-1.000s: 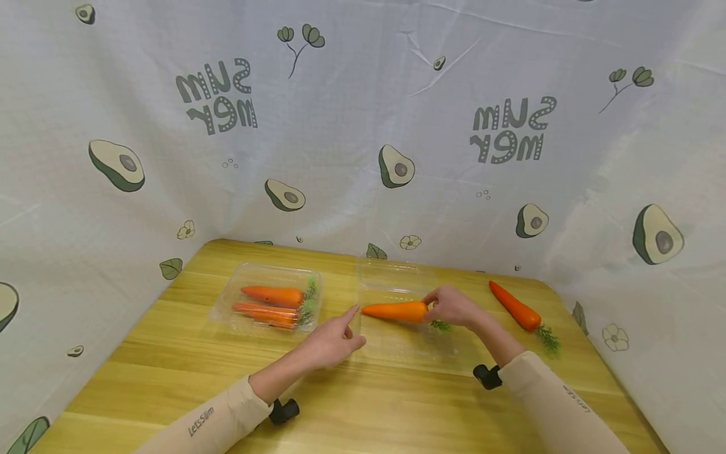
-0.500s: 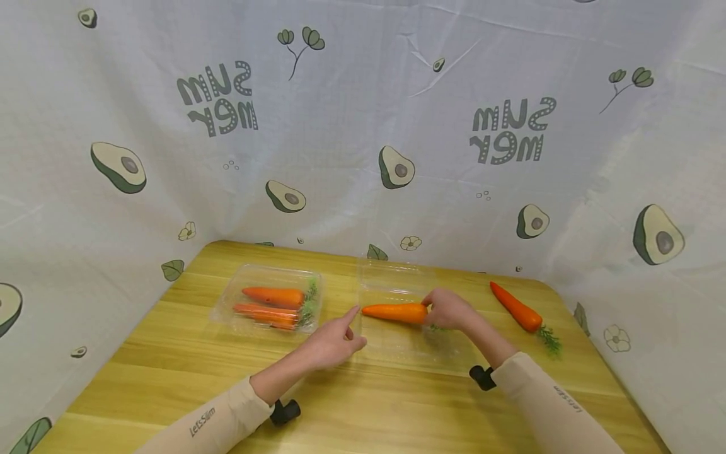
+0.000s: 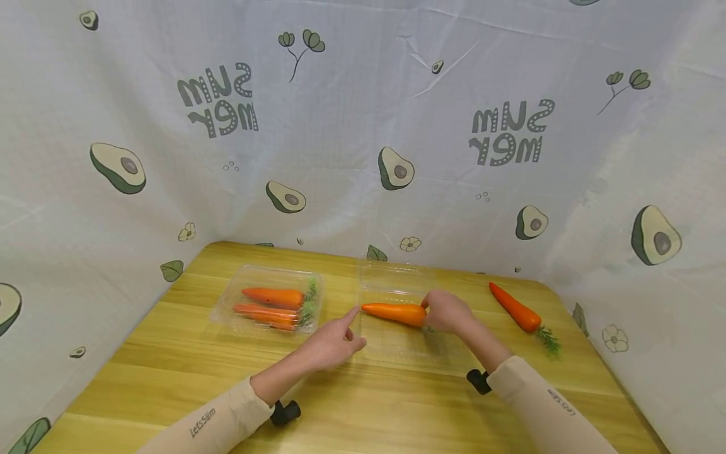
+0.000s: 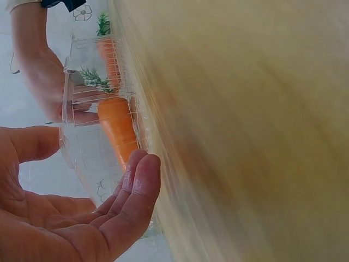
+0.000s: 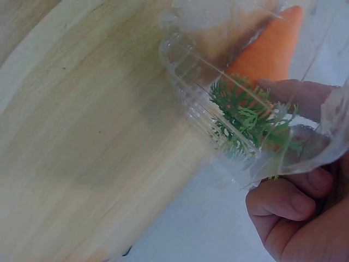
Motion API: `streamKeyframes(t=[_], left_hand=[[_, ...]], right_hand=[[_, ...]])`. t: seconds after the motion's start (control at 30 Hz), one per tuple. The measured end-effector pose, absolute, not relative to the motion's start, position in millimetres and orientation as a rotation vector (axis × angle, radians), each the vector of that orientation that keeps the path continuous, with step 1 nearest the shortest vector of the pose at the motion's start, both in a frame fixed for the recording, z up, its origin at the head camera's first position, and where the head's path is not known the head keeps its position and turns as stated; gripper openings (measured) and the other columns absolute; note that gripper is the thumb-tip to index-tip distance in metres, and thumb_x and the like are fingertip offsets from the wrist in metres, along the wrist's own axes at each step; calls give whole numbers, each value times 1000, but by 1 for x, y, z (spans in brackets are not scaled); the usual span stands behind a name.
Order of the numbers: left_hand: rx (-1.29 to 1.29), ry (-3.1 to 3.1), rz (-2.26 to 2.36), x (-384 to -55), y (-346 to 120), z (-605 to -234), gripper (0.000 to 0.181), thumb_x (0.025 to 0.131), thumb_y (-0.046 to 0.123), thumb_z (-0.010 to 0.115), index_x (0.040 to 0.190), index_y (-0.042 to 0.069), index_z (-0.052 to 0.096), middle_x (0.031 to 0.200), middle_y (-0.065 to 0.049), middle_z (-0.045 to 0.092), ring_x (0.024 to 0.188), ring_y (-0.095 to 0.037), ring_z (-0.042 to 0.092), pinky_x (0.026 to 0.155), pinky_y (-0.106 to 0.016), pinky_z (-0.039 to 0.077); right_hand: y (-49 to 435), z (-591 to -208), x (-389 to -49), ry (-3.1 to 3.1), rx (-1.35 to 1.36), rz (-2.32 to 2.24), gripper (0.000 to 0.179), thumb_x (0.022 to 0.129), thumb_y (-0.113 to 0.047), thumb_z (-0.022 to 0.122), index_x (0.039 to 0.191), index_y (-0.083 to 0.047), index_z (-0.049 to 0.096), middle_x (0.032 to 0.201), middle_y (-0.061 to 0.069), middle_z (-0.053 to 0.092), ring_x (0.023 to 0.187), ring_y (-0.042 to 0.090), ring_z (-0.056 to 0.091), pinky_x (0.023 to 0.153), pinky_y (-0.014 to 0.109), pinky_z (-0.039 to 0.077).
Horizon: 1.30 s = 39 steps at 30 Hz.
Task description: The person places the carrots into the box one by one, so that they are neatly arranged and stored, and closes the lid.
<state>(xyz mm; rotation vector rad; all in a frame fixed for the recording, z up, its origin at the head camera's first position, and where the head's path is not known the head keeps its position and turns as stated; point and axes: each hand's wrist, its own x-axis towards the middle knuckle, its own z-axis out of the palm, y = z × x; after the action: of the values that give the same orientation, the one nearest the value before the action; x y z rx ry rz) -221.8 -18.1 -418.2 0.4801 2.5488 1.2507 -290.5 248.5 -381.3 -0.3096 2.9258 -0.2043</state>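
Observation:
A clear plastic box [image 3: 391, 350] stands on the table, its lid [image 3: 391, 277] folded back behind it. An orange carrot [image 3: 392, 313] with a green leafy top [image 5: 251, 120] lies in this box, tip toward the left. My right hand [image 3: 448, 311] reaches over the box's right side and grips the carrot's thick end; part of the fingers shows through the plastic in the right wrist view. At the box's left side is my left hand [image 3: 331, 342], index finger stretched out near the carrot tip. In the left wrist view its fingers are spread beside the clear wall, around nothing.
To the left, another clear box [image 3: 258, 270] is closed over orange carrots [image 3: 273, 296]. One loose carrot [image 3: 516, 309] lies at the right of the wooden table [image 3: 363, 410]. A patterned white cloth [image 3: 340, 126] hangs behind and at the sides.
The right hand and wrist have shifted slightly left, and the green top is now more hidden beneath the hand. The carrot and left hand have barely moved.

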Motion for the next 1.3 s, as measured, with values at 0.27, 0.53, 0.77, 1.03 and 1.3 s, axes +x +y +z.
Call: streamKeyframes(t=[0.27,0.53,0.77,1.03,1.3], left_hand=[[476,2541,1261,-222,-18,-419,77,100,29,63,162,12,21,93,-3,58,59,-14,42,54,-29,38],[485,2550,1258,-223,-17,-418,76,100,28,62,162,11,21,93,-2,58,60,-15,42,55,-30,38],[482,2562,1251,-221,-18,-419,76,100,29,63,162,11,22,94,-2,59,62,-15,45,57,-31,40],[484,2560,1257,-220,-19,-420,76,100,30,63,162,11,22,96,-2,58,64,-16,45,57,-31,39],[460,2547,1260,-221,-19,-419,75,100,31,62,162,14,23,94,-1,60,67,-18,52,59,-34,42]], right_hand=[[248,-381,-288,2941,-290,-208,33,85,-7,72,117,2,73,122,18,69,107,32,65,89,51,55],[251,-376,-285,2966,-293,-242,39,86,-14,76,121,1,71,125,18,68,103,31,66,86,49,55],[257,-371,-279,2982,-250,-348,43,86,-22,76,123,-2,70,123,16,69,87,22,63,76,43,55],[272,-365,-273,3006,-224,-503,43,91,-26,71,125,-1,68,97,9,68,76,20,54,59,32,43],[294,-364,-271,3051,-235,-632,40,96,-25,67,124,3,68,109,18,69,79,23,56,66,35,48]])
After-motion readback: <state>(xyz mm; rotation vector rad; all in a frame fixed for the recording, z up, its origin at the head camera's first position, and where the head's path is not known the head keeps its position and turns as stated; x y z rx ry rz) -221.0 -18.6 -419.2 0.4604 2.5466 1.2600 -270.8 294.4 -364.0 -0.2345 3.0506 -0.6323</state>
